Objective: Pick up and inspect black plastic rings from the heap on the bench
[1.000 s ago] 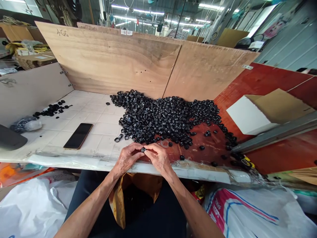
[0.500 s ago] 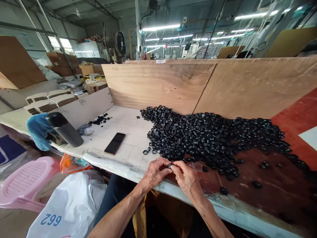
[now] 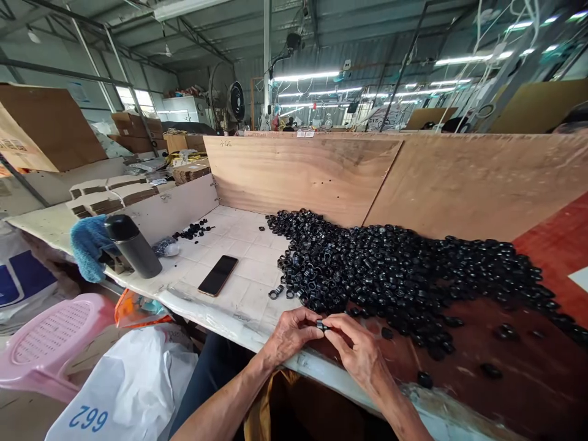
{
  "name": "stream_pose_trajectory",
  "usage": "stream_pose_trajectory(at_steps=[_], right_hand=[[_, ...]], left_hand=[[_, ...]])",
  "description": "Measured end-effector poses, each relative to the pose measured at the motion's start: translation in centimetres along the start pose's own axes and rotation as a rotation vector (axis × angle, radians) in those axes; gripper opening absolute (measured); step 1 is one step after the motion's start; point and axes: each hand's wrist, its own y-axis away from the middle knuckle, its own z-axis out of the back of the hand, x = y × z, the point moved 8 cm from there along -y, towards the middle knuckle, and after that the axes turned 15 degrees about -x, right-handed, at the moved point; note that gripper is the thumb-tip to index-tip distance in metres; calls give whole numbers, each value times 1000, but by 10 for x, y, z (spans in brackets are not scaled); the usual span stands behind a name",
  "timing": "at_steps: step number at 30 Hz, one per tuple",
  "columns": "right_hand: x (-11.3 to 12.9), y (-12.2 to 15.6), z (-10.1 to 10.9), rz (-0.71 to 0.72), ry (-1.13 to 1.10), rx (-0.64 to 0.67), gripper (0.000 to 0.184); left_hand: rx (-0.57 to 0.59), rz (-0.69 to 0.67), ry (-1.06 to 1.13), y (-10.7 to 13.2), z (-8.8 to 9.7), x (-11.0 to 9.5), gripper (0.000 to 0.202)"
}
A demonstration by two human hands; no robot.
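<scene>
And there, the left hand (image 3: 290, 335) and right hand (image 3: 357, 352) nearly hid that small black piece (image 3: 322, 326), too tiny to call its shape, forearms (image 3: 220, 401) cut off at the bottom edge!

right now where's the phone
In the head view, the black smartphone lies on the white tiled bench, left of the heap of black rings, up from the left hand.

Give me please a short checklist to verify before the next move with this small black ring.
1. Small black ring held between left hand and right hand: ok.
2. Ring surface free of damage: cannot tell, the fingers hide most of it.
3. Phone away from the hands: ok.
4. Loose ring away from the bench's front edge: not ok, it lies close to it.
5. Pile of black rings kept on the bench: ok.
</scene>
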Motion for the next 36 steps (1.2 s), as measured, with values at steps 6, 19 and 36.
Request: stream_pose_trajectory(at_steps=[6, 19, 36], right_hand=[[-10, 7, -8, -75, 146, -59, 33], [4, 7, 1, -107, 198, -32, 40], [7, 15, 11, -233, 173, -79, 17]], left_hand=[[-14, -206, -85, 1, -1, -12, 23], [-30, -99, 39, -7, 0, -1, 27], [135, -262, -108, 4, -13, -21, 23]])
